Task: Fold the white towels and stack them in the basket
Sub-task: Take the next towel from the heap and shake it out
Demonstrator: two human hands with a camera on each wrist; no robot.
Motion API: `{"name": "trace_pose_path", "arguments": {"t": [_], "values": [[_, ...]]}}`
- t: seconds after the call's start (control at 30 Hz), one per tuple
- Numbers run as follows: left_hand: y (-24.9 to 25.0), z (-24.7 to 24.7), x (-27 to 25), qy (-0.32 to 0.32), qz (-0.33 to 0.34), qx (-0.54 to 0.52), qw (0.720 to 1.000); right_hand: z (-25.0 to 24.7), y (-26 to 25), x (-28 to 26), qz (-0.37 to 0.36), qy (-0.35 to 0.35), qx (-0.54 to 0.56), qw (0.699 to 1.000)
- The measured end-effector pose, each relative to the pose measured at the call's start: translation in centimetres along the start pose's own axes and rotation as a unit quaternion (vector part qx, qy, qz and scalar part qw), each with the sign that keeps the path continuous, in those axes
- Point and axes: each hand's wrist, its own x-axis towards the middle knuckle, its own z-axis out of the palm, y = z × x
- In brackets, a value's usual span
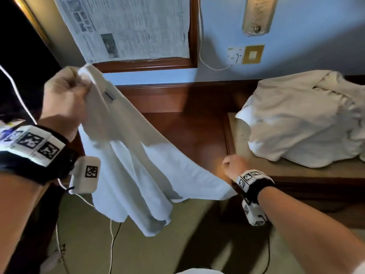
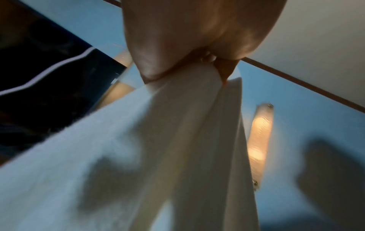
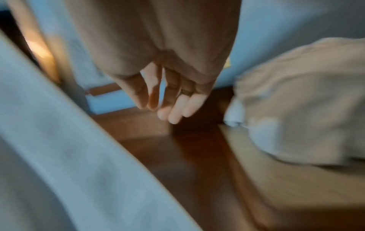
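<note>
towel [image 1: 126,147] hangs left of the towel pile [image 1: 304,119] on a bench [image 1: 296,175].

White towel [image 1: 134,155] in raised left hand [image 1: 65,95]; right hand [image 1: 234,165] seemingly at its corner

- held towel [image 1: 138,155]: white cloth, soft matt, fine terry nap; small dark sewn tag near the top edge
- towel heap [image 1: 300,119], right of the held towel: off-white cloth, matt, crumpled
- desk [image 1: 189,131] behind the held towel: red-brown wood, glossy varnish, reflects light
- newspaper [image 1: 130,26] above the desk: thin printed paper, matt, in a polished wood frame
- wall plate [image 1: 258,14], right of the newspaper: brass-looking metal, shiny
- floor [image 1: 158,244] below the desk: olive carpet, rough woven look
- wrist bands [image 1: 254,184]: black fabric, white plastic marker blocks
</note>
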Motion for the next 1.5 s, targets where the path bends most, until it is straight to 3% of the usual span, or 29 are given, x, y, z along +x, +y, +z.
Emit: {"name": "trace_pose_path", "arguments": {"t": [0.03, 0.1, 0.2, 0.3, 0.37, 0.43, 0.57, 0.63, 0.77, 0.87, 1.03, 1.2, 1.3, 1.4, 1.5], "values": [[0.5, 1.1, -0.9, -0.046, 0.013, 0.007, 0.999, -0.9, -3.1, -0.4, -0.059, 0.054, 0.067, 0.995], [0.5, 2.8, -1.4, -0.125, 0.030, 0.023, 0.991, -3.1, -9.6, -2.1, -0.196, 0.143, 0.211, 0.947], [0.2, 4.4, -1.5, -0.196, 0.046, 0.045, 0.979, -6.6, -16.8, -4.6, -0.325, 0.187, 0.313, 0.873], [0.4, 4.9, -1.9, -0.249, 0.071, 0.049, 0.965, -8.1, -19.9, -4.5, -0.304, 0.168, 0.386, 0.855], [0.0, 4.6, -1.4, -0.259, 0.089, 0.065, 0.959, -8.9, -20.8, -4.3, -0.265, 0.199, 0.418, 0.846], [-0.2, 4.2, -0.8, -0.259, 0.107, 0.070, 0.957, -9.6, -21.4, -4.2, -0.252, 0.202, 0.475, 0.819], [-0.7, 3.5, 0.4, -0.255, 0.120, 0.084, 0.956, -8.2, -22.4, -4.5, -0.238, 0.069, 0.552, 0.796], [-1.3, 3.1, 1.1, -0.242, 0.116, 0.081, 0.960, -5.8, -22.1, -4.8, -0.220, 0.001, 0.538, 0.814], [-2.7, 1.2, 3.0, -0.219, 0.121, 0.074, 0.965, 0.8, -17.4, -5.6, -0.121, -0.049, 0.353, 0.927], [-3.9, -0.1, 4.0, -0.206, 0.122, 0.059, 0.969, 5.4, -12.0, -5.6, -0.041, -0.067, 0.278, 0.958], [-4.9, -1.9, 4.5, -0.185, 0.130, 0.051, 0.973, 8.5, -5.7, -6.9, 0.074, -0.089, 0.196, 0.974], [-4.6, -2.8, 5.1, -0.148, 0.121, 0.038, 0.981, 10.2, -1.2, -9.0, 0.229, -0.082, 0.146, 0.959], [-4.2, -3.0, 5.8, -0.120, 0.116, 0.016, 0.986, 10.2, -0.3, -10.2, 0.281, -0.076, 0.100, 0.951], [-3.4, -2.0, 5.4, -0.151, 0.102, -0.001, 0.983, 8.9, -1.3, -9.4, 0.278, -0.021, 0.138, 0.950], [-2.7, 0.6, 3.2, -0.247, 0.116, 0.020, 0.962, 4.8, -5.5, -7.1, 0.169, 0.060, 0.202, 0.963]]}}
